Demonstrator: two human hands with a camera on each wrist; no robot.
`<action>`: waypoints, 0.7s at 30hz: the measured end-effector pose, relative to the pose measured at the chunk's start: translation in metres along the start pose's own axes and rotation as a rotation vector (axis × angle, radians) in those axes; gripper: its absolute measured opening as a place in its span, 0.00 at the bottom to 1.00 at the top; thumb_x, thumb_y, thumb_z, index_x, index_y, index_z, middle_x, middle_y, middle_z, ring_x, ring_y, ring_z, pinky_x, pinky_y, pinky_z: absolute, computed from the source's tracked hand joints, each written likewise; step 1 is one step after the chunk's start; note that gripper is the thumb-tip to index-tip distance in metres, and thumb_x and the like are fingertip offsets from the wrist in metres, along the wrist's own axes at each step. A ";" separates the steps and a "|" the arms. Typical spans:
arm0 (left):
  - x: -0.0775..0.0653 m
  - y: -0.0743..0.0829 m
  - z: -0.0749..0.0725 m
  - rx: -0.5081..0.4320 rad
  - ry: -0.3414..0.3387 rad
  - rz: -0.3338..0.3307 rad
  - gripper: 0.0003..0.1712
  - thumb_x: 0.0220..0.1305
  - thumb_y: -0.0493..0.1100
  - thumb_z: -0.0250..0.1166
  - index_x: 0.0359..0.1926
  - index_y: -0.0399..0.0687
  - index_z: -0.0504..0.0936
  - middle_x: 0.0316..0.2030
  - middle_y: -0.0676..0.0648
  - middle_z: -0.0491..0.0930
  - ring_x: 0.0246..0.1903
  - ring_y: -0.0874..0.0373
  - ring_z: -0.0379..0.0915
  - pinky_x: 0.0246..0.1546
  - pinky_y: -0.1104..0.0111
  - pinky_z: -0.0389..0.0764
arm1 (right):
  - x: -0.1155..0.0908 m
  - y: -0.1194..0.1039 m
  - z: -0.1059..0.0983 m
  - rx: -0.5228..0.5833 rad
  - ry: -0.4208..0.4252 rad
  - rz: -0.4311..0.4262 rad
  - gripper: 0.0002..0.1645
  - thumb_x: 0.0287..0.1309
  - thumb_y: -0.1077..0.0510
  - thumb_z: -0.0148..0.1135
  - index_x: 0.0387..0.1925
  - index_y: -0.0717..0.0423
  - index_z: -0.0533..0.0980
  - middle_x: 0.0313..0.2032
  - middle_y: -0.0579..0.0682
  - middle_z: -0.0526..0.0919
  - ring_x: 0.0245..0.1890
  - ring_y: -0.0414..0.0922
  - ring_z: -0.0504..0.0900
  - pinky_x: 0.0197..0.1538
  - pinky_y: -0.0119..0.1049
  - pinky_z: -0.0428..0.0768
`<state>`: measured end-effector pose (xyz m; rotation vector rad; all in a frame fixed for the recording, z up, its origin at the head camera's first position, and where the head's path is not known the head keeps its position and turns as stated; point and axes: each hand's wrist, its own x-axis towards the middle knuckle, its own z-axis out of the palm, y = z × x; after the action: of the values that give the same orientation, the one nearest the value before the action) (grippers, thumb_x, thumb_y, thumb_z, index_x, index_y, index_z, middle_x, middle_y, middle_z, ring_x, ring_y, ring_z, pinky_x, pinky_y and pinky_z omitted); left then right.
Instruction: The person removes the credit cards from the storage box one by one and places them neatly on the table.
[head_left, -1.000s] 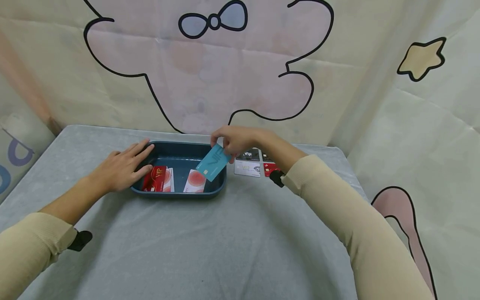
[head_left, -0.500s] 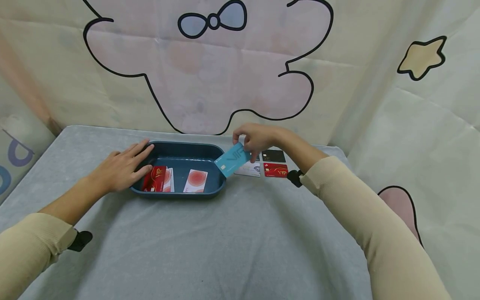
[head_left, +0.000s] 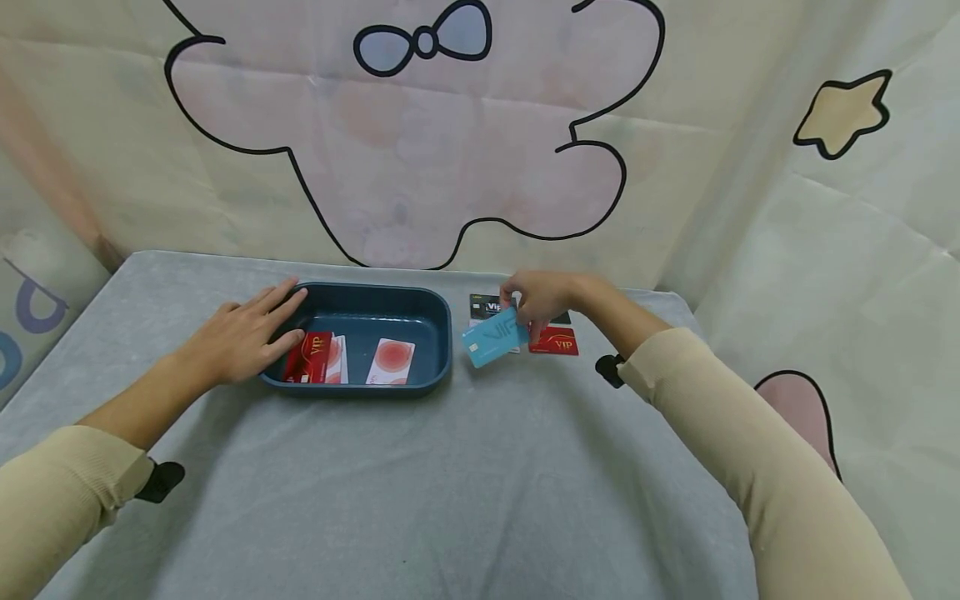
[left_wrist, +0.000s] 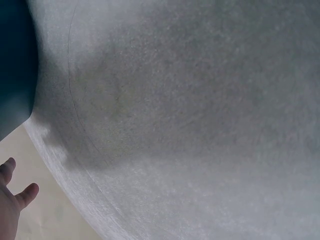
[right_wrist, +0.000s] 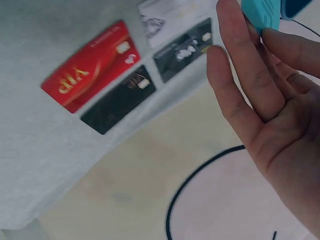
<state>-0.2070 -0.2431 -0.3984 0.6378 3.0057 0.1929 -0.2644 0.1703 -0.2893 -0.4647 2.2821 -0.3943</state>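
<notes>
My right hand [head_left: 543, 298] pinches a light-blue VIP card [head_left: 495, 337] above the table, just right of the dark blue tray [head_left: 442, 367]. In the right wrist view part of that card [right_wrist: 262, 12] shows between thumb and fingers. Beneath and beside it lie a black VIP card [head_left: 483, 306], a white card [right_wrist: 170, 20] mostly covered in the head view, a red VIP card [head_left: 553, 340] and a dark card [right_wrist: 119, 100]. My left hand [head_left: 238, 337] rests on the tray's left rim, fingers extended. Inside the tray are a red VIP card [head_left: 307, 358] overlapping a pale one [head_left: 337, 360], and a white card with a pink circle [head_left: 391, 362].
Grey cloth [head_left: 390, 483] covers the table. A cream curtain [head_left: 690, 100] printed with cartoon outlines hangs directly behind the table's far edge and along the right side.
My right hand has moved right with the light-blue card, from over the tray to over the cards on the table, and is lower. The left hand stays on the tray.
</notes>
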 end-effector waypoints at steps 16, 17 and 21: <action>0.000 -0.002 0.002 -0.001 0.010 -0.001 0.42 0.73 0.58 0.51 0.77 0.40 0.52 0.77 0.34 0.45 0.72 0.32 0.47 0.60 0.30 0.60 | 0.022 0.033 0.030 0.078 -0.052 0.080 0.11 0.64 0.70 0.57 0.47 0.63 0.70 0.42 0.59 0.82 0.33 0.50 0.89 0.42 0.36 0.85; 0.000 -0.002 0.001 -0.001 0.011 -0.001 0.42 0.73 0.58 0.52 0.77 0.40 0.52 0.77 0.34 0.45 0.72 0.32 0.47 0.60 0.30 0.60 | 0.023 0.034 0.031 0.076 -0.042 0.085 0.11 0.63 0.70 0.58 0.47 0.63 0.71 0.42 0.59 0.82 0.33 0.49 0.89 0.42 0.36 0.85; 0.000 -0.001 0.002 -0.001 0.010 -0.003 0.42 0.72 0.57 0.52 0.77 0.40 0.52 0.77 0.33 0.45 0.72 0.32 0.47 0.60 0.30 0.60 | 0.025 0.038 0.035 0.041 -0.022 0.105 0.11 0.62 0.68 0.60 0.46 0.64 0.73 0.41 0.57 0.82 0.31 0.47 0.88 0.44 0.38 0.85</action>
<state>-0.2078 -0.2441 -0.4003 0.6347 3.0160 0.1977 -0.2627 0.1881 -0.3440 -0.3250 2.2616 -0.3800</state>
